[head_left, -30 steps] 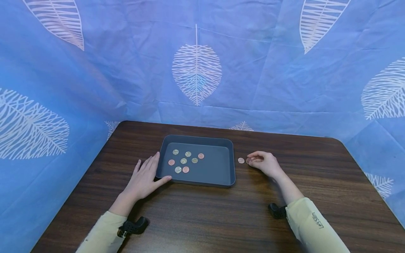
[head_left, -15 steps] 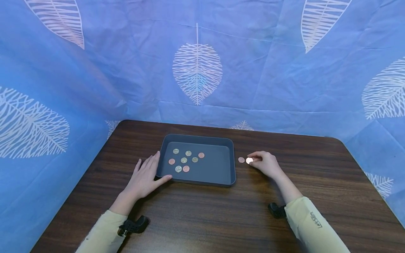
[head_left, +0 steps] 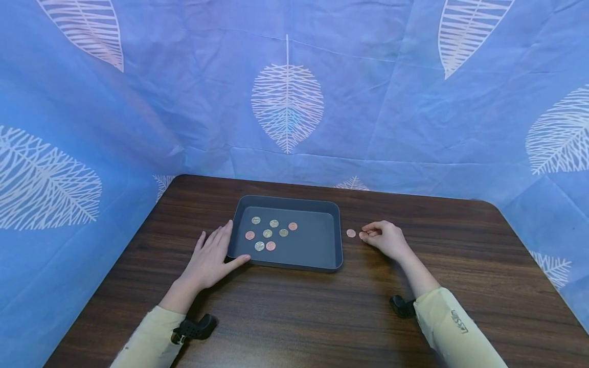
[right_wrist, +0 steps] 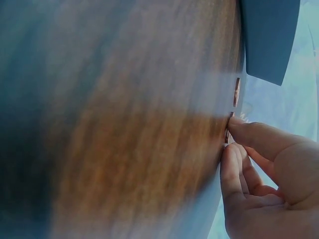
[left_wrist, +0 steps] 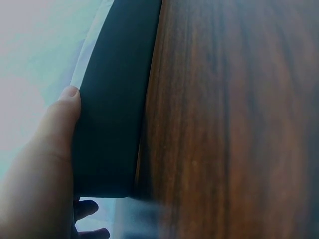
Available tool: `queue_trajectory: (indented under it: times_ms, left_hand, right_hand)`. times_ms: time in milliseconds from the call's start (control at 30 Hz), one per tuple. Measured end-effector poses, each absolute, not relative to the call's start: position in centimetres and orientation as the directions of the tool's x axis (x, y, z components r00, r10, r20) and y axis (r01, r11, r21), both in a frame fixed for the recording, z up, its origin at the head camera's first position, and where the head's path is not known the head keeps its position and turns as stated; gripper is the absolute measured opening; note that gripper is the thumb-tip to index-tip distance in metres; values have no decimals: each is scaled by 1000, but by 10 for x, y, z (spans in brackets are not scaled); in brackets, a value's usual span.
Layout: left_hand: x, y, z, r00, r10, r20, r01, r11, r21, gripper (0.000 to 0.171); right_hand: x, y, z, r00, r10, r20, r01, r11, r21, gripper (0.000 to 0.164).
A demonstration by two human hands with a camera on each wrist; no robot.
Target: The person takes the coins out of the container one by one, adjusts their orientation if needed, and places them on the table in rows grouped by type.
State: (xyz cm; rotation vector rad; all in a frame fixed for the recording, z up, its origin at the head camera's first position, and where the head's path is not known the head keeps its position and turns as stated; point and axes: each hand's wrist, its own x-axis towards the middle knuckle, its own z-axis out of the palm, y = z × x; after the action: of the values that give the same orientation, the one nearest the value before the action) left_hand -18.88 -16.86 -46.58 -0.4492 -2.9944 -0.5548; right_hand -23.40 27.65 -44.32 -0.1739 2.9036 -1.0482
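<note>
In the head view my left hand (head_left: pixel 209 263) lies with spread, straight fingers along the left side of a dark grey tray (head_left: pixel 317 263), its thumb over the front rim. The left wrist view has that thumb (left_wrist: pixel 70 97) at the edge of the tray's wall (left_wrist: pixel 114 99). Right of the tray, my right hand (head_left: pixel 386 240) pinches a copper coin (head_left: pixel 362 235) between thumb and fingertips, close over the table; the fingers partly cover it. A second copper coin (head_left: pixel 351 233) lies between that hand and the tray. The right wrist view shows both coins edge-on beside the fingers.
Several coins lie spread in the tray's left half, silvery ones such as one coin (head_left: pixel 259 246) and copper ones such as another coin (head_left: pixel 293 226). The dark wooden table (head_left: pixel 294 317) ends at a blue leaf-print cloth (head_left: pixel 368 102) behind.
The coin in my right hand flashed bright half a second ago and now looks copper and duller. The right hand has shifted very slightly right; the left hand and tray keep still.
</note>
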Motion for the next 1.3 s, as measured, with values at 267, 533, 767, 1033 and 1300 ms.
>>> queue_trajectory:
  times_ms: [267,533,767,1033,1300]
  left_hand:
    - [-188,-168,-466,-954,274,117,298,891,343,104]
    - [-187,-169,-465,-956,269,114,292,892,345,104]
    - [-188,-169,-466,-954,274,121,299,891,341,105]
    - [-188,-168,-465,-953,275,123,301,891,340,104]
    - [-188,-168,-464,-954,275,116,298,892,339,104]
  right_hand:
    - [-233,277,-443,-993,-118,-7,-83,740,-667,29]
    - [-230,267,-433,-994,-104,24,-87,653,-753,31]
    - [-230,251,-428,-993,-105,47,-103,623,-776,29]
    - [-232,236,-426,-985,-134,108,-166,588,-792,29]
    - [-233,220,-424,-982,-163,96,-172,561,-810,28]
